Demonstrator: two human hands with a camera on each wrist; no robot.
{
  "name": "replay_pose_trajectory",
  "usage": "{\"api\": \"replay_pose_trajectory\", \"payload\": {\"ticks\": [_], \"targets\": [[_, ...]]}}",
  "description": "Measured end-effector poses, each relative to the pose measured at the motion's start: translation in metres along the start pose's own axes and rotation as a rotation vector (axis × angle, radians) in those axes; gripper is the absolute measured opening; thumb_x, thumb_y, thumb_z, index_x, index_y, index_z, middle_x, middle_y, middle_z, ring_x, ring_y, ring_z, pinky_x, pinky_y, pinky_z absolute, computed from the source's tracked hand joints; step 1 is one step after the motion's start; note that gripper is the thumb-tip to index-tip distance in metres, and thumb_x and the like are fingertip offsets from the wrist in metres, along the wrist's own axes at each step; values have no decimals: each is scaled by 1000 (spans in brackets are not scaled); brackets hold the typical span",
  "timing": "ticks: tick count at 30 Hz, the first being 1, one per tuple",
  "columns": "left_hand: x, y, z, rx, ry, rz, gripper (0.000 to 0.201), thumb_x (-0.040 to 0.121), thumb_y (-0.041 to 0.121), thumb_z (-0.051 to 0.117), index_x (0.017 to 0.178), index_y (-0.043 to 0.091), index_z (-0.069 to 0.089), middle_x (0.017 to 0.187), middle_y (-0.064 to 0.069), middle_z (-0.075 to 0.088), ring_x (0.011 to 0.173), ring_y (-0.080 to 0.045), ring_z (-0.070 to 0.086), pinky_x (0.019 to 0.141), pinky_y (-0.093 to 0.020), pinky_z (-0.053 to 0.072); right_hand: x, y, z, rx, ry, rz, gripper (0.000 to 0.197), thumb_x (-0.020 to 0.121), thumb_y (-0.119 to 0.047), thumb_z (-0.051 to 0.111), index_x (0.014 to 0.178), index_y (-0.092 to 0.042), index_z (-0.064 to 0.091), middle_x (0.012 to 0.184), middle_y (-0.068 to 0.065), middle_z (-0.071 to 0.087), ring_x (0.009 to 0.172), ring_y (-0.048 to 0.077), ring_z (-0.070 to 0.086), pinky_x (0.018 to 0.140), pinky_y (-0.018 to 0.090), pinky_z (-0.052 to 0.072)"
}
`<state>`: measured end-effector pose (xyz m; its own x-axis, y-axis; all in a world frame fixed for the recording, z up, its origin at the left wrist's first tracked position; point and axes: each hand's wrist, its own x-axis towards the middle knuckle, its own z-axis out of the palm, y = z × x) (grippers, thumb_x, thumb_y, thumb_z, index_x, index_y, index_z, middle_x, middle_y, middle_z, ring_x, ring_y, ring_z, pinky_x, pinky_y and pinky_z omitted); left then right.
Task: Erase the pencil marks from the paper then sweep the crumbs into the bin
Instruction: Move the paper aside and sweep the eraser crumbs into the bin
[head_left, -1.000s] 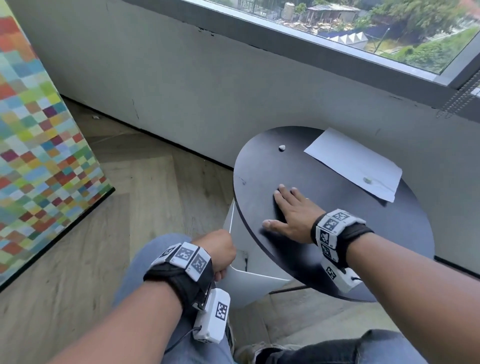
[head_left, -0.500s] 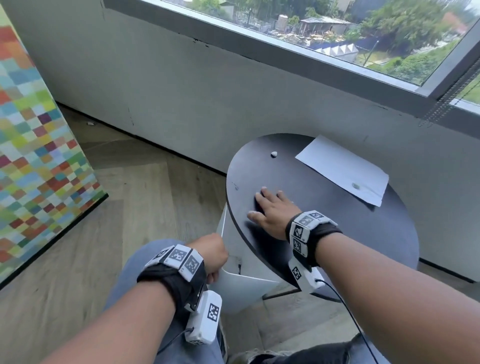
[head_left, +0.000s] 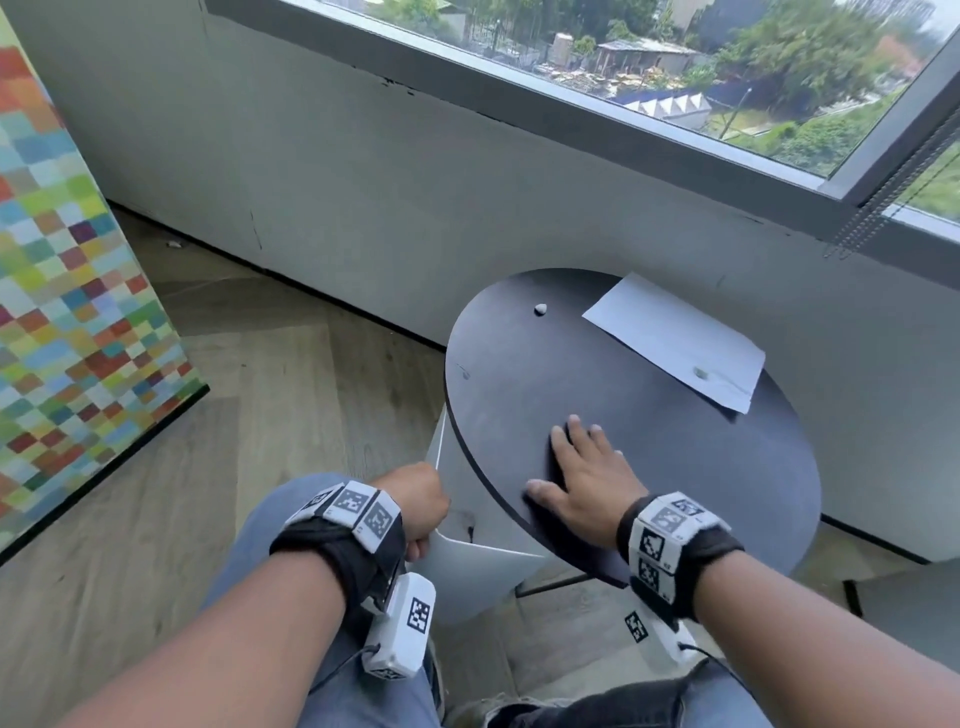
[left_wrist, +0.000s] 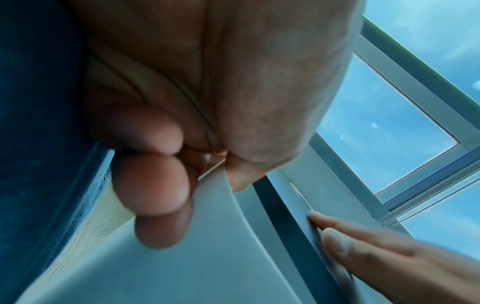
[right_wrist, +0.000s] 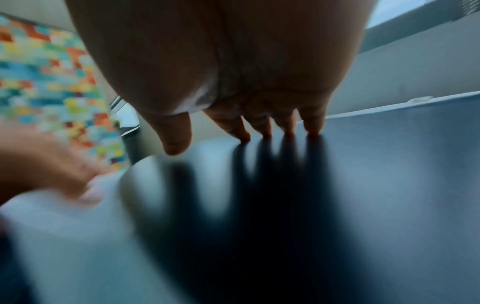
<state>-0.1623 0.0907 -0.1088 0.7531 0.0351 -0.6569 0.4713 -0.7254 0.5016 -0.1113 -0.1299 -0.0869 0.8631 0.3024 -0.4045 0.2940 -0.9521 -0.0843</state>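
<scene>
Sweeping step: my right hand lies flat, fingers straight, on the table near its edge; my left hand pinches the bin rim below. Paper sits far side. Next, I push crumbs over the edge.

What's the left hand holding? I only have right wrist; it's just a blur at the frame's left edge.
Observer: The left wrist view shows the left hand pinching the thin rim of the white bin.
Operator: Where's the bin relative to the table?
Observer: In the head view it sits below the near-left edge of the round black table, partly tucked under it, close to where the right hand lies flat.
Operator: Anything on the tabletop beyond my fingers?
Observer: A small white lump lies on the far side, apart from the paper.
</scene>
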Motion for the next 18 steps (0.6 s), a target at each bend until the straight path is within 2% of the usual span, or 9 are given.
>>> {"api": "replay_pose_trajectory", "payload": {"ticks": [3,5,7,9,11,13,14,17,18], "targets": [[-6,4,-2,13,-59,-16,40,105,14,39,104,-8,72,85,-17,76,35,-9,56,42,-17,47,-26,-27,27,-55,-14,-99,86,92,-71,23,156,-22,-9,161,-3,-25,148,26,-24,121,51,-4],[-12,9,-3,57,-114,-27,43,101,9,36,99,-12,73,93,-24,76,36,-12,53,42,-18,44,-45,-48,39,-61,-35,-201,84,90,-74,9,155,-25,-13,158,-7,-31,145,22,-32,120,52,-10],[-12,8,-4,71,-133,-17,43,98,10,35,88,-10,72,89,-25,75,42,-19,56,44,-22,46,-58,-54,43,-28,-16,-332,88,82,-76,0,156,-28,-11,158,-12,-29,143,15,-34,120,49,-10],[-10,5,-3,55,-131,-8,41,96,9,35,94,-11,71,88,-26,75,44,-22,58,43,-22,46,-59,-45,42,49,61,-350,86,84,-75,2,156,-30,-10,160,-15,-24,144,8,-31,122,44,-7],[-5,1,0,14,-115,-5,40,96,8,36,104,-12,70,86,-26,75,41,-21,58,41,-22,45,-51,-26,39,92,184,-141,84,87,-75,10,155,-31,-10,161,-13,-22,147,12,-25,122,45,-5],[0,-3,3,-36,-44,-6,37,102,12,40,108,-9,69,78,-18,75,42,-18,61,41,-23,46,-43,-4,34,176,184,123,81,93,-69,22,156,-28,-6,163,-8,-17,150,18,-16,122,47,-2],[2,-5,4,-51,-17,-6,36,104,15,41,109,-8,69,74,-14,73,42,-17,62,41,-23,47,-39,9,31,233,169,201,80,95,-66,27,157,-26,-3,164,-5,-12,151,19,-11,122,46,1],[4,-6,7,-79,-100,-28,33,102,9,40,104,-12,66,70,-27,67,33,-17,52,37,-19,38,-33,53,16,345,167,314,84,94,-66,34,158,-20,4,165,-1,-4,152,23,-4,123,43,6],[3,-7,7,-94,-130,-43,32,100,8,40,102,-14,64,65,-27,64,30,-18,47,37,-17,35,-32,71,11,337,168,338,85,94,-66,35,158,-18,4,165,0,-3,152,24,-3,123,42,6]]}}
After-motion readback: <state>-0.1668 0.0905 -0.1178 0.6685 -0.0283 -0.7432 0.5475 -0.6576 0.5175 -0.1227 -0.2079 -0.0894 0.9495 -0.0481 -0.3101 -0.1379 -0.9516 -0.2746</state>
